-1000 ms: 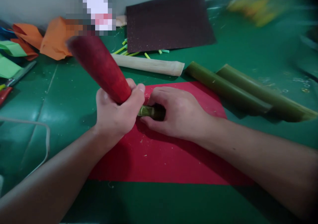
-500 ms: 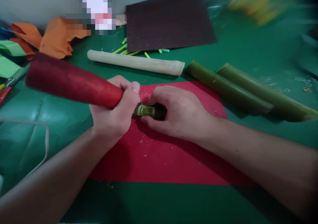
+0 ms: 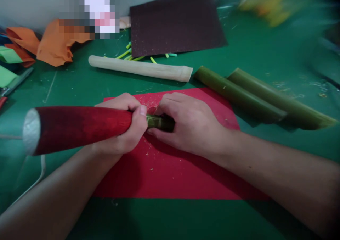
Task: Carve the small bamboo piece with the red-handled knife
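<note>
My left hand (image 3: 130,126) is closed round the narrow end of a thick, tapered red handle (image 3: 82,128). Its wide, pale end face points left, and its working tip is hidden by my fingers. My right hand (image 3: 191,123) grips a short piece of green bamboo (image 3: 162,122) between thumb and fingers. The bamboo's left end meets my left hand, close by the handle's hidden tip. Both hands are over a red sheet (image 3: 170,176) strewn with fine pale shavings.
Beyond the sheet lie a pale peeled stick (image 3: 140,68) and two green bamboo lengths (image 3: 244,94). A dark brown sheet (image 3: 177,22) covers some thin yellow-green strips. Orange crumpled paper (image 3: 54,45) is at left, and a thin white cord (image 3: 42,171) runs beside my left forearm.
The red handle's wide end has swung down to nearly level, and its pale end face now shows. My left hand has turned with it. The right hand keeps its hold on the bamboo.
</note>
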`<state>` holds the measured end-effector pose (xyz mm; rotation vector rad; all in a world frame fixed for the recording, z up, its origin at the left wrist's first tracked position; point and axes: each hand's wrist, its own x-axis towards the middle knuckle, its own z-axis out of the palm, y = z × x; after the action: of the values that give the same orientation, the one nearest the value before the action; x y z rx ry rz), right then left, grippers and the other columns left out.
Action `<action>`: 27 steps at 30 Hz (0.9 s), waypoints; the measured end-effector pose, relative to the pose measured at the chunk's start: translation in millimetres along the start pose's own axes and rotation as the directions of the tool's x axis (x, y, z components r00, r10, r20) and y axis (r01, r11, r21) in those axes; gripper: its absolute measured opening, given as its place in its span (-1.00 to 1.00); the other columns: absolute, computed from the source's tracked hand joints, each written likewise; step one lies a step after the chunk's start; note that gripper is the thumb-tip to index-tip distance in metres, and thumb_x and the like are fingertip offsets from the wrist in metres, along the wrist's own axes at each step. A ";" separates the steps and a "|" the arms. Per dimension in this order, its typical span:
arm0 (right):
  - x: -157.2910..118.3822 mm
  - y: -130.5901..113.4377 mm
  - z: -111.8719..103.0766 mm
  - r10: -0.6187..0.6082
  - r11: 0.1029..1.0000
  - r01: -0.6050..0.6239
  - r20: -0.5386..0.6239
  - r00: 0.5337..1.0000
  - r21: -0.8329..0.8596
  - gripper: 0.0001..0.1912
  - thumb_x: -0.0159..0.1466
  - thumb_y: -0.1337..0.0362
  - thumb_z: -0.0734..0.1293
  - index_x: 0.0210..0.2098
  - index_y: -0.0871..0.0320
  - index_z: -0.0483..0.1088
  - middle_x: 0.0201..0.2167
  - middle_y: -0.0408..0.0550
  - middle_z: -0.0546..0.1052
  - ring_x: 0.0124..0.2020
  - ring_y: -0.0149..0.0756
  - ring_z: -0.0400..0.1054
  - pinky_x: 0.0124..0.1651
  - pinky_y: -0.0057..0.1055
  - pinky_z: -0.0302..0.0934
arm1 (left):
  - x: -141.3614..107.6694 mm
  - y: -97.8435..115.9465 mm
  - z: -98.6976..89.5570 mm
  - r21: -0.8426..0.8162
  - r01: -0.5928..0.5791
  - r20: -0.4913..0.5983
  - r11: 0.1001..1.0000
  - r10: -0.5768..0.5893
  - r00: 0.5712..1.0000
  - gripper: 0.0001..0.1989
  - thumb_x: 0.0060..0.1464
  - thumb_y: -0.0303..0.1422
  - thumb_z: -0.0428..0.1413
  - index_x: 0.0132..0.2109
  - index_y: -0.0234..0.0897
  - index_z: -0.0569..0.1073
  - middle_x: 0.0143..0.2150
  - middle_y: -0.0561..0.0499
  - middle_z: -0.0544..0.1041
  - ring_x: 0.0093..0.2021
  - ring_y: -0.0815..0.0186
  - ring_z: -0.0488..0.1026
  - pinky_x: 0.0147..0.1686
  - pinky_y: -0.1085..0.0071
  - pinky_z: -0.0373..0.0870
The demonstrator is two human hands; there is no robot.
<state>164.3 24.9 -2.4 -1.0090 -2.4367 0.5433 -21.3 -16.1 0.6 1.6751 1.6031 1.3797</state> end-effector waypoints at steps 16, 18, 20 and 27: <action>1.9 -1.0 -1.1 0.004 1.000 -0.004 0.008 1.000 0.005 -0.70 0.19 0.16 0.49 -0.42 0.14 0.32 -0.42 -0.12 0.38 -0.36 -0.33 0.17 -0.33 -0.35 -0.04 | 1.4 -3.8 8.1 -0.013 -0.229 -0.052 0.973 0.228 0.972 -0.72 0.21 -0.43 0.09 -0.49 -0.17 0.38 -0.53 0.08 0.36 -0.52 0.38 0.29 -0.47 0.31 0.24; 1.7 -0.8 -1.0 0.004 1.000 -0.004 0.003 1.000 0.006 -0.70 0.19 0.16 0.49 -0.43 0.14 0.31 -0.43 -0.13 0.37 -0.37 -0.33 0.16 -0.33 -0.36 -0.05 | 2.7 -6.4 8.4 -0.072 -0.247 -0.053 0.966 0.243 0.969 -0.72 0.22 -0.41 0.11 -0.49 -0.17 0.37 -0.54 0.09 0.36 -0.54 0.38 0.28 -0.51 0.32 0.22; 1.6 -0.8 -1.2 0.002 1.000 -0.002 0.005 1.000 0.007 -0.69 0.19 0.16 0.50 -0.43 0.14 0.30 -0.43 -0.13 0.37 -0.37 -0.34 0.15 -0.34 -0.36 -0.06 | 4.3 -8.3 8.6 -0.082 -0.268 -0.058 0.960 0.264 0.963 -0.71 0.21 -0.41 0.12 -0.50 -0.18 0.37 -0.56 0.10 0.34 -0.55 0.39 0.27 -0.53 0.33 0.21; 2.1 -1.1 -0.3 -0.004 1.000 0.004 -0.003 1.000 0.017 -0.70 0.19 0.17 0.49 -0.43 0.14 0.30 -0.43 -0.12 0.38 -0.37 -0.34 0.16 -0.33 -0.36 -0.05 | 5.6 -6.0 10.2 0.008 -0.263 -0.114 0.965 0.262 0.958 -0.73 0.19 -0.43 0.12 -0.50 -0.17 0.41 -0.55 0.09 0.35 -0.55 0.40 0.28 -0.50 0.32 0.24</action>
<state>162.6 25.7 -1.0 -0.9965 -2.4273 0.5606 -16.4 -6.4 -6.7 1.8904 1.4723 1.6340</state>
